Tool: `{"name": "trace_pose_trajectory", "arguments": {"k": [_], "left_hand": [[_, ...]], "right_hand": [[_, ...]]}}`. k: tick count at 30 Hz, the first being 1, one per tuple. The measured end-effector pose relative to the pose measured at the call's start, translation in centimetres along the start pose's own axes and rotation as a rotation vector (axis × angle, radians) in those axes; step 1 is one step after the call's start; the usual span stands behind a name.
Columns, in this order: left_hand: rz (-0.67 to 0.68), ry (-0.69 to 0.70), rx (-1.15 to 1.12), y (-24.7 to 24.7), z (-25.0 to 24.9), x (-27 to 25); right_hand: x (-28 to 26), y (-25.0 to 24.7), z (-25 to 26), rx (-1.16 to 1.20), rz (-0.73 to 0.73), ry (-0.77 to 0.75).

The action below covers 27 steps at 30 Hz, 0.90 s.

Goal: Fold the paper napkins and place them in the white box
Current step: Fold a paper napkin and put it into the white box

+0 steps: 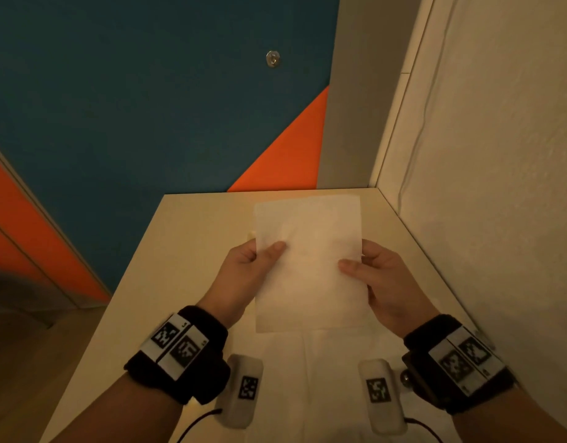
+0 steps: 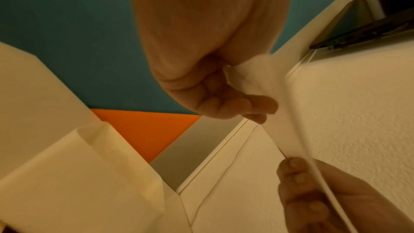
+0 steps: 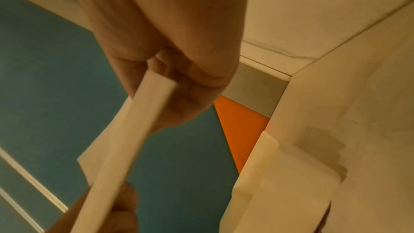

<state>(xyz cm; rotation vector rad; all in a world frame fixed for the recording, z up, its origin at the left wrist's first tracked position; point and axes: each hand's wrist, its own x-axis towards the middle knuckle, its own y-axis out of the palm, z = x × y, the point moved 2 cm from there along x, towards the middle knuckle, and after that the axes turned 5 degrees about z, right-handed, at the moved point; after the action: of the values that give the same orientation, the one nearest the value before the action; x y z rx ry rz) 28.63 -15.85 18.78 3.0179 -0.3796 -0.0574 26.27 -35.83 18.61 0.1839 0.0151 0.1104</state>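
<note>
Both hands hold one white paper napkin [image 1: 310,263], folded to a tall rectangle, above the table. My left hand [image 1: 259,257] pinches its left edge, thumb on top, and my right hand [image 1: 362,266] pinches its right edge the same way. The left wrist view shows the left hand [image 2: 235,86] with its fingers curled under the napkin [image 2: 291,121]. From the right wrist, the right hand [image 3: 170,81] grips the napkin [image 3: 125,139] edge-on. More white napkins [image 1: 307,378] lie flat on the table beneath. No white box is clear to me in any view.
The beige table [image 1: 186,251] stands in a corner. A textured white wall [image 1: 499,187] runs close along its right side, and a blue and orange panel [image 1: 147,91] lies beyond its far edge. The table's left edge drops off to the floor.
</note>
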Motion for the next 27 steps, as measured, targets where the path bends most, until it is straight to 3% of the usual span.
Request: {"name": "trace_pose_trajectory", "arguments": {"k": [6,12,15,20,24,27], "left_hand": [[0.195,-0.073,-0.020,-0.8,-0.8,-0.2],[0.217,-0.091,-0.040,-1.5,-1.3,-0.6],[0.169,-0.042,-0.079,-1.4,-1.3,-0.7],[-0.003,0.070,-0.057,-1.0,-0.8,-0.5],[-0.062,0.102,-0.085,-0.8,-0.4,-0.5],[0.026,0.102,-0.114,-0.5,-0.7,-1.0]], "right_hand": [[-0.4,-0.5,0.6,0.086,0.003,-0.029],[-0.6,-1.0,1.5,-0.016,0.042,-0.048],[-0.5,-1.1,1.8,0.002,0.020,-0.032],[-0.6,-0.9,2.0,0.306,0.074,0.023],[-0.2,-0.6,1.4,0.095,-0.043,0.013],[0.0,-0.8,1.4,-0.039,-0.082,-0.024]]}}
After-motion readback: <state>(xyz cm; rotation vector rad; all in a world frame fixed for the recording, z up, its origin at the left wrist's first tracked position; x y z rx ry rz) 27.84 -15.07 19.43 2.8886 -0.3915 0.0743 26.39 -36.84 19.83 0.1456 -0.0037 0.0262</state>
